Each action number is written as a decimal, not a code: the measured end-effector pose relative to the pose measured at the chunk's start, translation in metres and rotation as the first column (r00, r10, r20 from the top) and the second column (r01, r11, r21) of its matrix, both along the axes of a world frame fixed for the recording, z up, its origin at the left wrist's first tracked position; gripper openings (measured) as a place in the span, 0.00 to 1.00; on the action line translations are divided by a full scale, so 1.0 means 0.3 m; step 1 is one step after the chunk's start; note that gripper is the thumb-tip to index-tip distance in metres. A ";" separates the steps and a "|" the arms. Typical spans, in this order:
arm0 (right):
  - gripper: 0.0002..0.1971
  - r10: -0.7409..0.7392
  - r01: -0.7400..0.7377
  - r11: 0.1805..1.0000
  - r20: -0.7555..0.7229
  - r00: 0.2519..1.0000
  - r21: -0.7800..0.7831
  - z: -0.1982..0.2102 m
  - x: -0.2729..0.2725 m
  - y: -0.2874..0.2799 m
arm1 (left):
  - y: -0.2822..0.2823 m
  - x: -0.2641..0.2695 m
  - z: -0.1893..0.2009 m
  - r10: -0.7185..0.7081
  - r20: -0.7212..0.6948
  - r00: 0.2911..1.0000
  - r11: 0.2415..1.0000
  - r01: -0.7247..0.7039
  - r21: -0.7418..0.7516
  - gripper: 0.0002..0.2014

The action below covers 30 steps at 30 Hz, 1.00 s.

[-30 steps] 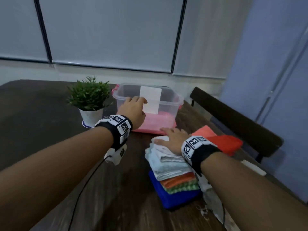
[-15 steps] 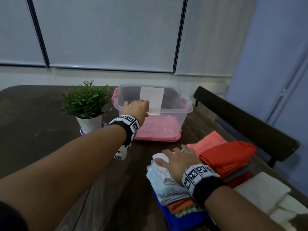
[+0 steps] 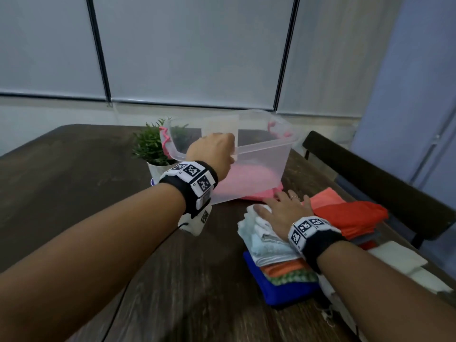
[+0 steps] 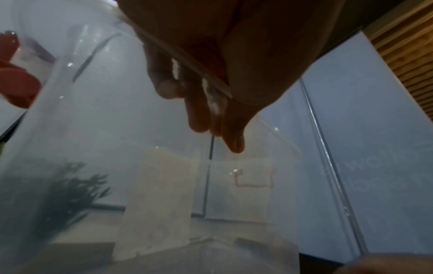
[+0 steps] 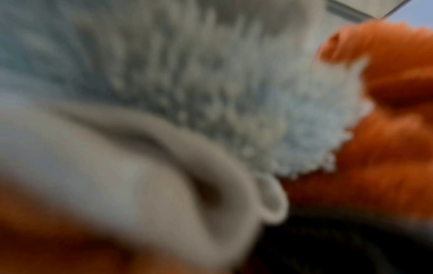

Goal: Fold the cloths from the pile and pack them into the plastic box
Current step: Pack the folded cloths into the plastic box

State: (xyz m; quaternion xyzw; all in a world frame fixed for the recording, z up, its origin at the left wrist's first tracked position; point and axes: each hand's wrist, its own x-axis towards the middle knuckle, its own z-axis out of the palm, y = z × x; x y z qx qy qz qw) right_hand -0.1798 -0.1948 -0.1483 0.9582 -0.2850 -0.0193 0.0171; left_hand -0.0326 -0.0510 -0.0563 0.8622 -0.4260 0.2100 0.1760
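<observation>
My left hand (image 3: 212,154) grips the near rim of the clear plastic box (image 3: 261,164), which is tilted and raised over a pink lid (image 3: 261,195). In the left wrist view my fingers (image 4: 199,111) hang inside the box wall (image 4: 93,129) with the thumb outside. My right hand (image 3: 281,208) rests flat on a stack of folded cloths (image 3: 261,240), pale blue on top and dark blue at the bottom. The right wrist view shows only blurred pale cloth (image 5: 187,83) and orange cloth (image 5: 386,120).
Folded orange and red cloths (image 3: 350,213) lie right of the stack, with white cloths (image 3: 397,257) nearer the table's right edge. A small potted plant (image 3: 153,146) stands left of the box. A dark chair back (image 3: 370,178) runs along the right side.
The box has come up off the pink lid and tilted, held by my left hand. My right hand has stayed on the stack of cloths.
</observation>
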 end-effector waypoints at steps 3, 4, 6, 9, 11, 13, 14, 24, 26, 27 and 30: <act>0.27 0.038 -0.031 0.998 0.141 0.989 -0.051 0.049 -0.016 0.026 | 0.116 -0.054 0.005 0.037 -0.018 0.999 0.999 -0.036 0.032 0.07; 0.25 0.043 -0.028 0.997 0.205 0.978 -0.075 0.071 -0.026 0.042 | 0.155 -0.071 0.001 0.050 -0.028 0.998 0.998 -0.049 0.039 0.07; 0.18 0.050 -0.009 0.993 0.351 0.935 -0.116 0.116 -0.036 0.069 | 0.234 -0.104 -0.007 0.087 -0.043 0.995 0.995 -0.085 0.046 0.07; 0.08 0.087 -0.038 0.995 0.581 0.809 -0.097 0.173 -0.027 0.128 | 0.344 -0.146 -0.022 0.163 -0.030 0.986 0.984 -0.160 0.084 0.08; 0.17 0.186 -0.141 0.983 0.644 0.742 -0.121 0.196 -0.003 0.193 | 0.405 -0.169 -0.039 0.208 -0.012 0.978 0.972 -0.205 0.116 0.08; 0.26 0.337 -0.265 0.941 0.570 0.749 -0.209 0.208 0.021 0.274 | 0.453 -0.186 -0.061 0.239 -0.003 0.971 0.962 -0.236 0.138 0.09; 0.28 0.411 -0.331 0.911 0.496 0.765 -0.244 0.209 0.032 0.313 | 0.475 -0.192 -0.073 0.249 -0.006 0.968 0.958 -0.246 0.147 0.09; 0.12 0.519 -0.548 0.836 0.378 0.767 -0.035 0.129 0.089 0.466 | 0.596 -0.167 -0.208 0.168 -0.089 0.982 0.953 -0.138 0.269 0.08; 0.12 0.510 -0.531 0.845 0.374 0.775 -0.053 0.125 0.089 0.474 | 0.569 -0.180 -0.213 0.130 -0.097 0.987 0.958 -0.100 0.268 0.11; 0.13 0.509 -0.529 0.847 0.359 0.782 -0.051 0.127 0.088 0.474 | 0.553 -0.187 -0.215 0.128 -0.096 0.987 0.959 -0.099 0.266 0.11; 0.24 0.428 -0.486 0.872 0.383 0.819 0.064 0.161 0.059 0.440 | 0.522 -0.210 -0.220 0.114 -0.040 0.993 0.977 -0.104 0.184 0.18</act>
